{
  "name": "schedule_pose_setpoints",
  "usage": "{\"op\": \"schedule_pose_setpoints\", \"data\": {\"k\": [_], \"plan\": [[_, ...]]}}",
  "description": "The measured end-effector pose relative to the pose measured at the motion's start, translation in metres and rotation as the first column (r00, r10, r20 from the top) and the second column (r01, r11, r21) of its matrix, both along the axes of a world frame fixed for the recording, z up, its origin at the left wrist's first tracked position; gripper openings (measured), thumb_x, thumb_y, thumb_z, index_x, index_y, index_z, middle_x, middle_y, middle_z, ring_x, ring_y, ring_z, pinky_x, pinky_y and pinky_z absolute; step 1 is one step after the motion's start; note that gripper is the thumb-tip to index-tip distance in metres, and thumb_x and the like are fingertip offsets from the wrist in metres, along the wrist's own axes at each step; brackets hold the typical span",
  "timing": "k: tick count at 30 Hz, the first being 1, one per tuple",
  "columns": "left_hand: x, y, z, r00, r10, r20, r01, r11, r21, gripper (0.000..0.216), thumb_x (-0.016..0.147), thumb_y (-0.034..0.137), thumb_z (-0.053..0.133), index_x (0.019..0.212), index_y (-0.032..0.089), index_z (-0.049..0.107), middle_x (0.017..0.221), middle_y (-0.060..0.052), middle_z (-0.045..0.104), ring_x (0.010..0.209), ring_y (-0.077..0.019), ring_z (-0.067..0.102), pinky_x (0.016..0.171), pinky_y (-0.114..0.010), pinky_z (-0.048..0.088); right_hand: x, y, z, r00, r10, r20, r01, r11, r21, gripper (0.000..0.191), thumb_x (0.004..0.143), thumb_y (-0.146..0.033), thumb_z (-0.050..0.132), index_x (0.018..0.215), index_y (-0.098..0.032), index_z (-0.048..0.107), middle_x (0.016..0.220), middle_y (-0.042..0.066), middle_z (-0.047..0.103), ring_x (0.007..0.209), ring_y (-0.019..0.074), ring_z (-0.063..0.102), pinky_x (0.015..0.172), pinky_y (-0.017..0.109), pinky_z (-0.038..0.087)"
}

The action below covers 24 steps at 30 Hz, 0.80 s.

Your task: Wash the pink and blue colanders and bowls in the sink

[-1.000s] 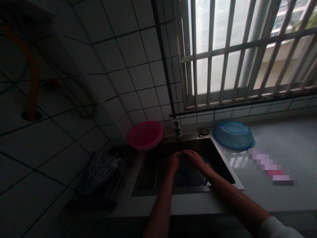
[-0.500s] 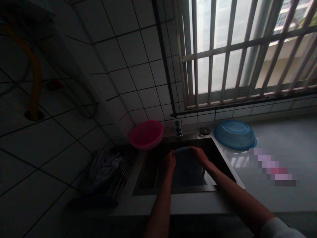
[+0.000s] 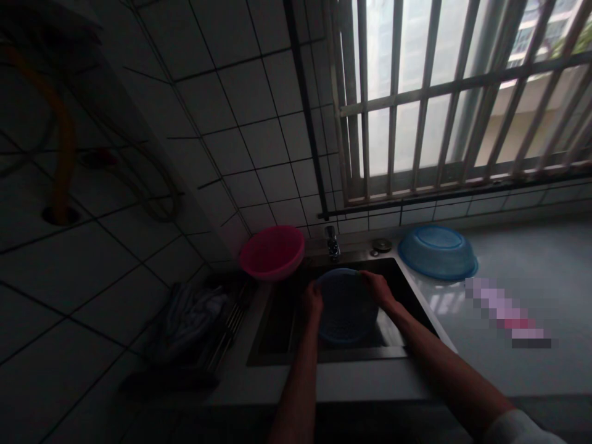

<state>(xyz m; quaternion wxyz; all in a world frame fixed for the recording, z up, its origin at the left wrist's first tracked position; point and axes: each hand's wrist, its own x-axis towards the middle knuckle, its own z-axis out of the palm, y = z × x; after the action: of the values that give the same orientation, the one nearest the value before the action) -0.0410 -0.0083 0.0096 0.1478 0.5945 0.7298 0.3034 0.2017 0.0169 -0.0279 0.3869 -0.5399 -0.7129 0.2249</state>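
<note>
A round blue colander (image 3: 348, 311) is held over the steel sink (image 3: 400, 287), its circular rim facing up toward me. My left hand (image 3: 313, 300) is closed on the left side of that rim. On the upper right of the rim, my right hand (image 3: 375, 287) grips with bent fingers. Dim light hides most of the colander's inside, and I cannot tell whether anything lies in it. Behind it stands the chrome faucet (image 3: 332, 243) at the sink's back edge.
A pink basin (image 3: 272, 253) leans at the sink's back left corner. On the right counter (image 3: 522, 253) lie an upturned blue basin (image 3: 438, 251) and a pixelated item (image 3: 506, 308). A dark rack with cloth (image 3: 198, 311) sits left. A drain strainer (image 3: 382, 245) is near the faucet.
The colander has tipped from steeply slanted to flatter, so its full round rim now shows. Both hands have turned with it, the right one moving slightly outward.
</note>
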Motion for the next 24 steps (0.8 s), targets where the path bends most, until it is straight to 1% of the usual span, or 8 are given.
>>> {"op": "schedule_pose_setpoints", "data": {"k": [3, 7, 11, 13, 15, 17, 20, 24], "plan": [[-0.004, 0.001, -0.001, 0.999, -0.001, 0.040, 0.001, 1.000, -0.012, 0.033, 0.104, 0.027, 0.051, 0.131, 0.021, 0.068, 0.128, -0.013, 0.075, 0.117, -0.0229, 0.071, 0.099, -0.032, 0.051, 0.011, 0.001, 0.001, 0.996, -0.080, -0.030, 0.080, 0.997, 0.001, 0.039, 0.099, -0.017, 0.049, 0.128, -0.022, 0.073, 0.118, 0.008, 0.079, 0.105, 0.0252, 0.076, 0.096, 0.036, 0.057], [0.001, 0.000, 0.000, 0.997, -0.074, 0.030, 0.074, 0.997, -0.022, 0.042, 0.096, 0.023, 0.065, 0.138, 0.024, 0.063, 0.131, -0.011, 0.074, 0.123, -0.0224, 0.068, 0.105, -0.033, 0.049, 0.006, -0.003, 0.008, 0.994, -0.110, -0.021, 0.111, 0.991, 0.073, 0.043, 0.097, -0.011, 0.045, 0.130, -0.020, 0.071, 0.126, 0.010, 0.076, 0.110, 0.0240, 0.074, 0.101, 0.036, 0.055], [0.000, -0.002, 0.006, 0.993, -0.114, -0.015, 0.115, 0.988, 0.104, 0.049, 0.095, 0.021, 0.065, 0.144, 0.025, 0.059, 0.146, -0.008, 0.065, 0.134, -0.0198, 0.061, 0.115, -0.033, 0.044, -0.002, -0.007, 0.016, 1.000, -0.023, -0.005, 0.023, 0.998, 0.063, 0.041, 0.097, -0.012, 0.047, 0.129, -0.020, 0.073, 0.124, 0.010, 0.077, 0.110, 0.0252, 0.075, 0.099, 0.035, 0.056], [0.003, -0.003, 0.009, 0.983, -0.175, -0.057, 0.182, 0.969, 0.169, 0.052, 0.095, 0.017, 0.063, 0.146, 0.027, 0.058, 0.153, -0.006, 0.059, 0.141, -0.0181, 0.054, 0.121, -0.033, 0.039, -0.008, -0.009, 0.018, 0.999, 0.041, 0.007, -0.042, 0.998, 0.049, 0.041, 0.096, -0.012, 0.049, 0.128, -0.021, 0.074, 0.125, 0.009, 0.077, 0.112, 0.0256, 0.074, 0.100, 0.035, 0.055], [0.009, -0.005, 0.010, 0.958, -0.272, -0.091, 0.283, 0.946, 0.155, 0.051, 0.095, 0.016, 0.063, 0.144, 0.028, 0.061, 0.151, -0.004, 0.061, 0.140, -0.0177, 0.055, 0.121, -0.032, 0.038, -0.016, -0.012, 0.018, 0.993, 0.116, 0.015, -0.116, 0.992, 0.040, 0.043, 0.095, -0.010, 0.050, 0.127, -0.024, 0.075, 0.126, 0.006, 0.077, 0.115, 0.0246, 0.073, 0.103, 0.035, 0.054], [0.016, -0.006, 0.010, 0.934, -0.348, -0.081, 0.353, 0.934, 0.061, 0.038, 0.097, 0.021, 0.061, 0.133, 0.031, 0.069, 0.138, -0.003, 0.071, 0.128, -0.0185, 0.065, 0.113, -0.031, 0.045, -0.021, -0.012, 0.017, 0.985, 0.171, 0.009, -0.172, 0.984, 0.046, 0.045, 0.093, -0.010, 0.052, 0.128, -0.025, 0.075, 0.127, 0.005, 0.076, 0.117, 0.0236, 0.072, 0.106, 0.035, 0.053], [0.016, -0.006, 0.009, 0.951, -0.308, -0.035, 0.307, 0.951, -0.033, 0.026, 0.101, 0.031, 0.058, 0.120, 0.032, 0.076, 0.119, -0.002, 0.079, 0.112, -0.0198, 0.073, 0.099, -0.029, 0.052, -0.016, -0.009, 0.011, 0.984, 0.174, -0.035, -0.171, 0.983, 0.063, 0.041, 0.093, -0.014, 0.055, 0.128, -0.025, 0.075, 0.126, 0.005, 0.077, 0.116, 0.0244, 0.073, 0.105, 0.036, 0.054], [0.006, -0.004, 0.011, 0.992, -0.126, -0.016, 0.126, 0.992, -0.001, 0.028, 0.102, 0.036, 0.058, 0.123, 0.027, 0.074, 0.121, -0.006, 0.079, 0.111, -0.0205, 0.073, 0.092, -0.027, 0.052, 0.001, -0.001, 0.005, 0.989, 0.069, -0.130, -0.066, 0.997, 0.028, 0.033, 0.095, -0.023, 0.057, 0.121, -0.023, 0.077, 0.116, 0.006, 0.080, 0.106, 0.0267, 0.077, 0.097, 0.040, 0.058]]}}
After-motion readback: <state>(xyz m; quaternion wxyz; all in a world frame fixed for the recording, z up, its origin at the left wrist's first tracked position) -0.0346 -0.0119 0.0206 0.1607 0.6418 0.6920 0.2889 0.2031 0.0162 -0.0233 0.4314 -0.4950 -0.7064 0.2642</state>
